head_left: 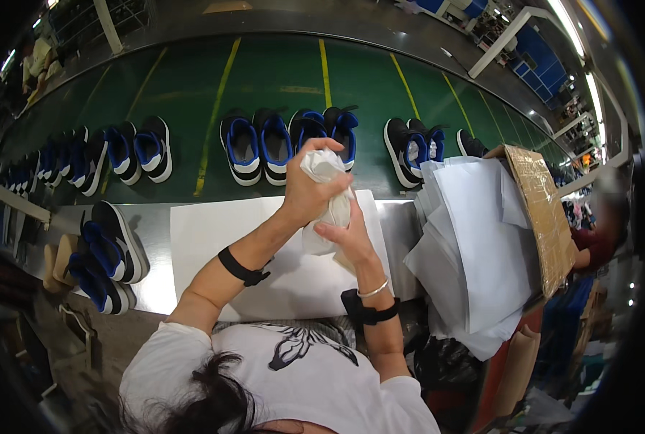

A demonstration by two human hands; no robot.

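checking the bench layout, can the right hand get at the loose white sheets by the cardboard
Probably yes: nothing visible blocks the way from the right hand to the white sheets, though it is busy holding crumpled white paper.

wad [323, 166]: crumpled matt paper; bench [159, 226]: glossy metal; carton [533, 213]: cardboard

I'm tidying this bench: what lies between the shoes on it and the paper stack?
Head view: a large white sheet, with both forearms above it.

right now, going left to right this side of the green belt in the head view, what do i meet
Tan pieces, dark blue-lined shoes, left hand, right hand (both holding crumpled white paper), loose white sheets, cardboard.
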